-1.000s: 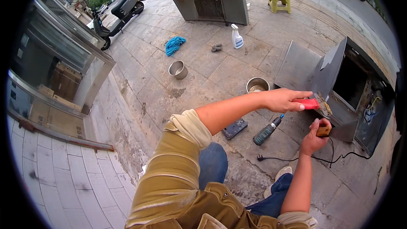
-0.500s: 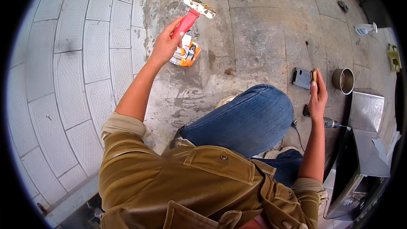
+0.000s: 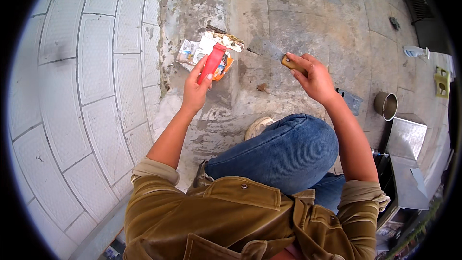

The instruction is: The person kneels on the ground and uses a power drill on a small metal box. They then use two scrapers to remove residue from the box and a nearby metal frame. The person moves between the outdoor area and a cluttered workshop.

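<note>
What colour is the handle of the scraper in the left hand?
The scraper handle is red, best seen in the head view.

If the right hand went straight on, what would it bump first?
Likely the red scraper in the left hand: its metal head lies ahead of the putty knife in the right hand, though depth is unclear.

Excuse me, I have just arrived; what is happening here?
The left hand holds a red-handled scraper, the right hand a wooden-handled putty knife. The knife's blade points toward the scraper's dirty head; whether they touch is hard to tell. Crumpled packaging lies beneath.
</note>
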Available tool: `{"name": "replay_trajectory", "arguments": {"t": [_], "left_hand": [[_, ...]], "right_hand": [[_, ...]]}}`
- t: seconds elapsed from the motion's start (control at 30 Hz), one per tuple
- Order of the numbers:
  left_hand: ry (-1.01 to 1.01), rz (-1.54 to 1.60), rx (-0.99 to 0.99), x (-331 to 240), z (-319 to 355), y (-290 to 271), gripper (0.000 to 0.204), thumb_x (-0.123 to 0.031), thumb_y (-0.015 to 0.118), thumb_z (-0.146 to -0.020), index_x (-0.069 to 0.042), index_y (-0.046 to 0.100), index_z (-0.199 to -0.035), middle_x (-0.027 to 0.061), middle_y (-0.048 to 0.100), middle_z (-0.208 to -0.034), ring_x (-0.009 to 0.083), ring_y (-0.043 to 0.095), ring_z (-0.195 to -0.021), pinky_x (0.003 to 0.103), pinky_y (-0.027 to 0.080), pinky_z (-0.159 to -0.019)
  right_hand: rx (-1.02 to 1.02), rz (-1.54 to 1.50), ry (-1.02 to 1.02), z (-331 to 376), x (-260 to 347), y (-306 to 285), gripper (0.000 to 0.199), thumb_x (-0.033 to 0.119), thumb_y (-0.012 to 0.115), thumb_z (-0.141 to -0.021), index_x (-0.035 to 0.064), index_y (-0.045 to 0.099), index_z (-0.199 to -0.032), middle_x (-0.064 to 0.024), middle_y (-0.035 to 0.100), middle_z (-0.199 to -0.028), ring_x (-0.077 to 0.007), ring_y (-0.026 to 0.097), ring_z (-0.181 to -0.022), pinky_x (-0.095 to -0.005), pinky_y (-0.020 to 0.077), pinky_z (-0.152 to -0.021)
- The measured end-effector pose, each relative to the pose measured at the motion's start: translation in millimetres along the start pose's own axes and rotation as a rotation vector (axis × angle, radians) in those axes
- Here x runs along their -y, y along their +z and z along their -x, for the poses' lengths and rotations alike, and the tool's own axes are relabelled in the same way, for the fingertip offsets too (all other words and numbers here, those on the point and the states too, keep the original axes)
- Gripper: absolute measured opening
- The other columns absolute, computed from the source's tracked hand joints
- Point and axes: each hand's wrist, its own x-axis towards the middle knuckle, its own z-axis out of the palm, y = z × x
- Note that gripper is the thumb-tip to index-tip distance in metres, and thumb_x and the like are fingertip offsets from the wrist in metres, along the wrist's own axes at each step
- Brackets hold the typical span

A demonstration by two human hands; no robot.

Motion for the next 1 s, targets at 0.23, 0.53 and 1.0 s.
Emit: {"name": "replay_trajectory", "arguments": {"t": [0.23, 0.53, 1.0], "left_hand": [[0.005, 0.041, -0.015, 3.8, -1.9, 6.7, 0.049, -0.011, 0.054, -0.092, -0.007, 0.04, -0.139, 0.0036, 0.058, -0.104, 0.0066, 0.046, -0.068, 0.021, 0.041, -0.06], [0.011, 0.028, -0.008, 0.8, -6.4, 9.6, 0.05, -0.011, 0.053, -0.092, -0.008, 0.039, -0.139, 0.0023, 0.057, -0.103, 0.0057, 0.045, -0.066, 0.019, 0.039, -0.057], [0.054, 0.014, 0.012, 9.3, -10.4, 7.9, 0.053, -0.016, 0.053, -0.092, -0.007, 0.035, -0.141, 0.0025, 0.057, -0.105, 0.0044, 0.045, -0.064, 0.017, 0.035, -0.052]], "right_hand": [[-0.038, -0.093, 0.01, -2.6, -6.9, 5.1, 0.038, 0.011, 0.065, -0.082, 0.0112, 0.061, -0.12, -0.0116, 0.057, -0.084, -0.0272, 0.056, -0.071, -0.0358, 0.046, -0.066], [-0.053, -0.115, 0.033, -3.8, -6.9, 3.6, 0.038, 0.011, 0.066, -0.083, 0.011, 0.061, -0.12, -0.0109, 0.057, -0.083, -0.0264, 0.055, -0.07, -0.0353, 0.0458, -0.066], [-0.055, -0.122, 0.048, -8.8, -4.9, 5.5, 0.038, 0.01, 0.066, -0.082, 0.0115, 0.061, -0.12, -0.0104, 0.057, -0.083, -0.0257, 0.055, -0.071, -0.0348, 0.046, -0.066]]}}
